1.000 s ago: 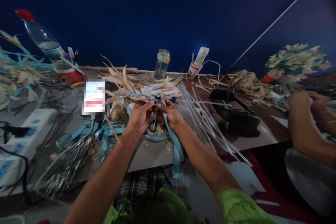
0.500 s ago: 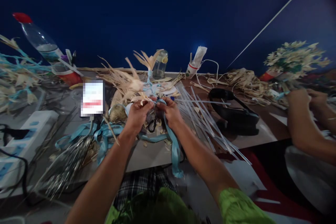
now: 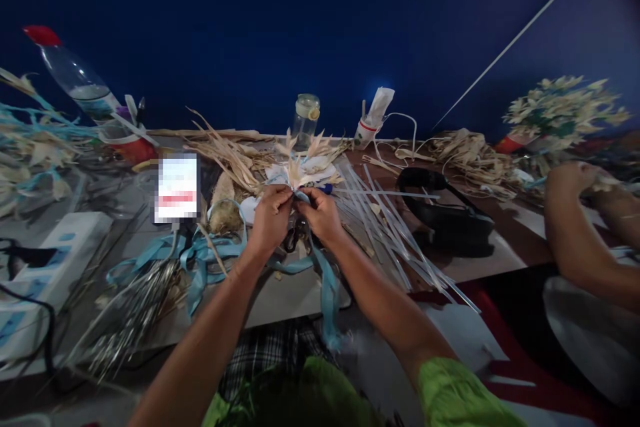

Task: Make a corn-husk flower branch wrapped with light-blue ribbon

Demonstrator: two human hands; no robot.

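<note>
My left hand (image 3: 273, 213) and my right hand (image 3: 321, 212) meet at the middle of the table, fingertips pinched together. Between them stands a husk flower spray (image 3: 299, 172) with pale pointed petals; its lower end is hidden by my fingers, and the left hand grips there. A light blue ribbon (image 3: 327, 287) runs from my right fingers down over the table edge. Black-handled scissors (image 3: 291, 239) lie just under the hands.
Clear plastic strips (image 3: 385, 220) and a black strap-like device (image 3: 450, 220) lie to the right. On the left are a lit phone (image 3: 176, 188), metal wires (image 3: 137, 313) and a power strip (image 3: 50, 273). Another person's arm (image 3: 575, 233) works at far right.
The husk flower spray has turned and dropped lower between my hands, its petals now close above my fingers. My left hand has shifted slightly right, and the hanging ribbon has swung a little.
</note>
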